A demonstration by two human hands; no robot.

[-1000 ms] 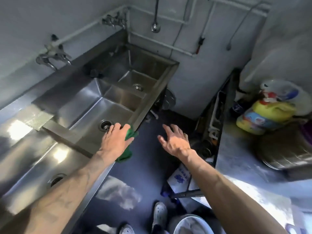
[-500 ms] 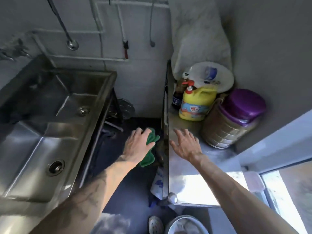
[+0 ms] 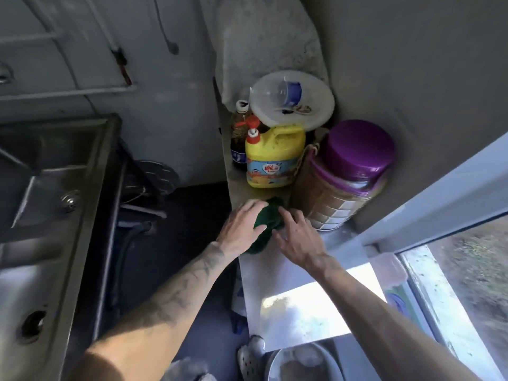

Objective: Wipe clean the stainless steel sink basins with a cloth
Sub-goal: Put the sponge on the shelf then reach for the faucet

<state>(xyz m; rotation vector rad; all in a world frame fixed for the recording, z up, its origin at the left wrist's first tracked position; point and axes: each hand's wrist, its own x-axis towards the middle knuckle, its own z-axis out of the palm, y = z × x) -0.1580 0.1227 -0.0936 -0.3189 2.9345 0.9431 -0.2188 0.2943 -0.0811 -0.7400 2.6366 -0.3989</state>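
Sink (image 3: 41,188): steel, it fills your left side. It is blurred, two drains show, and its left part is cut off by the frame. It lies well apart from both your hands.
Counter (image 3: 275,276): narrow steel, running from bottom centre up into the wall corner. A bright glare patch washes out its near part, and your right forearm crosses it.
Floor (image 3: 170,243): a dark strip between sink and counter, the only open room here. Your left forearm reaches across it.
Window (image 3: 467,284): at lower right, cut off by the frame. What lies outside is too blurred to make out.
Jar (image 3: 354,149): it has a purple lid and stands in the corner against the wall, its base just beside your right fingers.
Jug (image 3: 272,160): yellow with a red pump, upright, near the cloth on its far side.
Plate (image 3: 291,100): white, leaning behind the jug, which hides its lower rim.
Bottle (image 3: 237,133): dark, left of the jug and partly hidden by it.
Cloth (image 3: 268,218): green, bunched and dark in shadow. It sits on the counter by its left edge, between your hands, which cover much of it.
Left hand (image 3: 242,226): the fingers curl over the cloth's top and the thumb wraps its near side, so you are gripping it.
Right hand (image 3: 299,240): the fingers are straight and spread, with the tips on the cloth's right side. It grasps nothing.
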